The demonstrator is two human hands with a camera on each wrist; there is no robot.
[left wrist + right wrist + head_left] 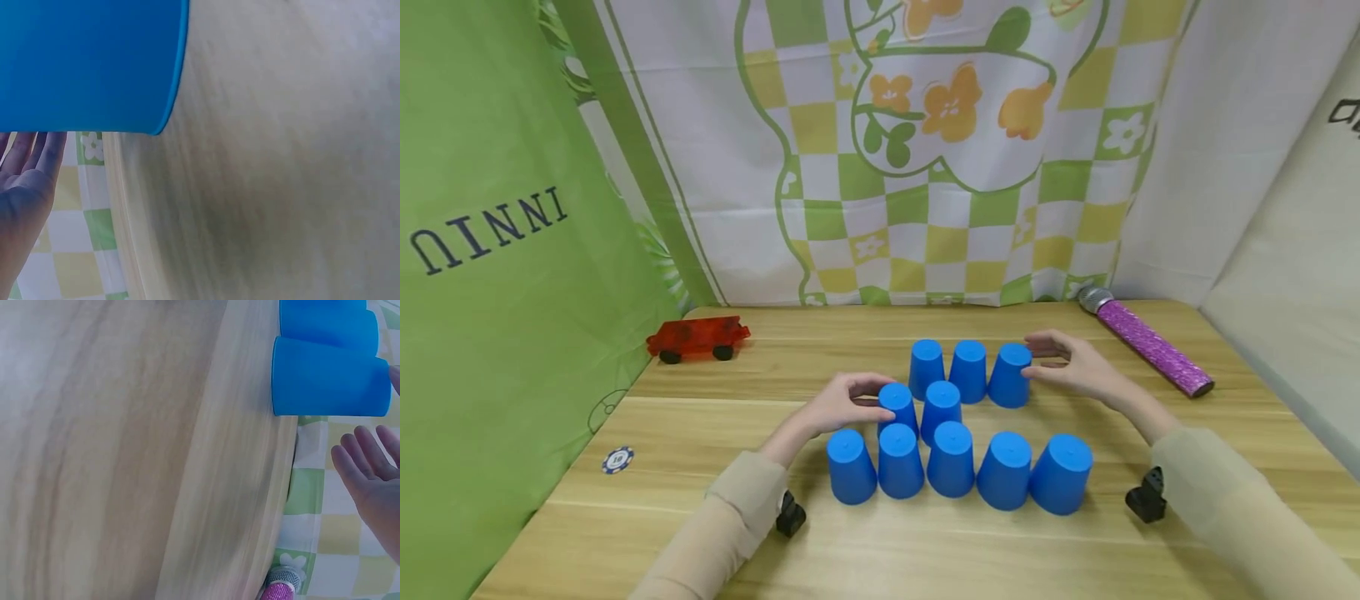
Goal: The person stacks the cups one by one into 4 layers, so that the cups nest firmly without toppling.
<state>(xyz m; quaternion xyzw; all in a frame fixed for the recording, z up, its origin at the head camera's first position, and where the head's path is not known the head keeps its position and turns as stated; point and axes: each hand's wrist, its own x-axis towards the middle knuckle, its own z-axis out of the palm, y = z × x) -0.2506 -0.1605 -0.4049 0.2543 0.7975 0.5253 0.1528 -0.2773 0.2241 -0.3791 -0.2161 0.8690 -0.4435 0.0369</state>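
Several upside-down blue cups stand in rows on the wooden table. My left hand point(850, 404) is at the left cup of the middle row point(897, 400), thumb across its front and fingers behind its top, holding it. Beside it is another middle-row cup point(942, 408). At the right end of the back row of three, my right hand point(1071, 362) has its thumb close to the end cup point(1009, 377). The right wrist view shows that hand's fingers point(353, 453) extended and apart from the cup. In the left wrist view a near blue cup point(81, 62) hides the fingertips.
The front row of blue cups point(951, 467) lies between the forearms. A red toy car point(698, 337) sits at the back left, a poker chip point(617, 460) at the left edge. A purple glitter microphone point(1153, 346) lies at the back right. Behind hangs a patterned curtain point(820, 167).
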